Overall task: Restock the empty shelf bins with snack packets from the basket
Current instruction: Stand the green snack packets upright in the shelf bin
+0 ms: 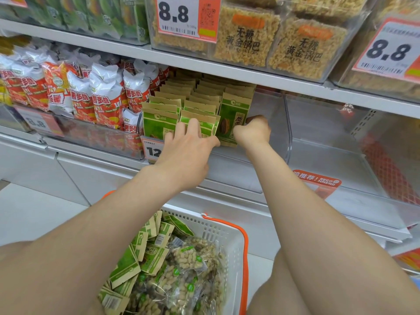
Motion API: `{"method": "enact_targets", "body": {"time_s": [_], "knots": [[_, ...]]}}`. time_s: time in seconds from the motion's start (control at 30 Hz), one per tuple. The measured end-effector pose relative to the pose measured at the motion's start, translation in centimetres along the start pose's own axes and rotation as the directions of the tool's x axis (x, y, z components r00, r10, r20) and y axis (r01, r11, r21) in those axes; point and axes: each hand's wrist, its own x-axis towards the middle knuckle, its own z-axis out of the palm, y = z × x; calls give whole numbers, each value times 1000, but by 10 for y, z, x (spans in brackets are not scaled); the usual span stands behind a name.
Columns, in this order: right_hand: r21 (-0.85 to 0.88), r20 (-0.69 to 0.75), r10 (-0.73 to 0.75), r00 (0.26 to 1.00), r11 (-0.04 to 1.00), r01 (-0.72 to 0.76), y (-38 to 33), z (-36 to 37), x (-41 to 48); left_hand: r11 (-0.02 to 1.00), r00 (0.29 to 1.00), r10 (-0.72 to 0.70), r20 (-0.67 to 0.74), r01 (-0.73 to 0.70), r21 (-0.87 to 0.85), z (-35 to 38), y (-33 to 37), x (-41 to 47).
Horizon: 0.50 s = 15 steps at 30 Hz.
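Head view catches the restocking mid-step at a clear shelf bin (270, 103). Its left part is packed with rows of green-and-kraft seed packets (200, 103) and its right side is bare. The left hand (188, 144) lies with straight fingers across the faces of the front packets near the bin's front edge, steadying rather than gripping. The right hand (254, 130) is curled at the right edge of the end packet (230, 110), which stands upright at the right end of the front row. It appears to pinch that packet, though its fingertips are hidden. I judge that this packet is being seated against its neighbours. The next move calls for letting go without tipping the row, then reaching down to the white basket (227, 228) with the orange rim, where loose green packets (125, 267) and clear nut packs (186, 258) lie, and moving on to the empty bin (329, 155) on the right. As for writing, the end packet shows "原" beside a seed picture. The red-and-white bags (102, 98) on the left read "薯多脆", and the crispy-rice packs (245, 39) on the shelf above read "无糖黄金锅巴". A price tag (175, 14) shows "8.8", a lower tag (152, 151) partly covered by the left hand begins "12", and the orange tag (318, 180) at the empty bin's front edge says "推荐! RECOMMEND".
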Motion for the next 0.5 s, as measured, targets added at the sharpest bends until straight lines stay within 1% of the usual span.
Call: {"method": "enact_targets", "body": {"time_s": [0.07, 0.17, 0.23, 0.3, 0.37, 0.43, 0.5], "knots": [[-48, 50, -26, 998, 998, 28, 0, -2, -6, 1000, 1000, 4, 15, -4, -22, -1, -1, -1], [-127, 114, -90, 989, 986, 105, 0, -7, -17, 990, 998, -20, 56, 28, -135, -5, -3, -3], [-177, 117, -153, 981, 969, 172, -2, -11, -28, 976, 997, -23, 68, 37, -216, -9, -5, -5], [-244, 74, -274, 959, 927, 284, -3, -13, -43, 963, 998, -20, 52, 33, -269, -12, -7, -9], [-296, 17, -445, 895, 853, 430, -6, -17, -60, 955, 999, -13, 34, 23, -297, -14, -13, -15], [-256, -11, -598, 801, 776, 576, -10, -21, -80, 955, 999, 6, 34, 4, -296, -15, -22, -24], [-188, 33, -685, 728, 711, 677, -12, -20, -102, 958, 997, 10, 79, 13, -285, -14, -33, -33]]}}
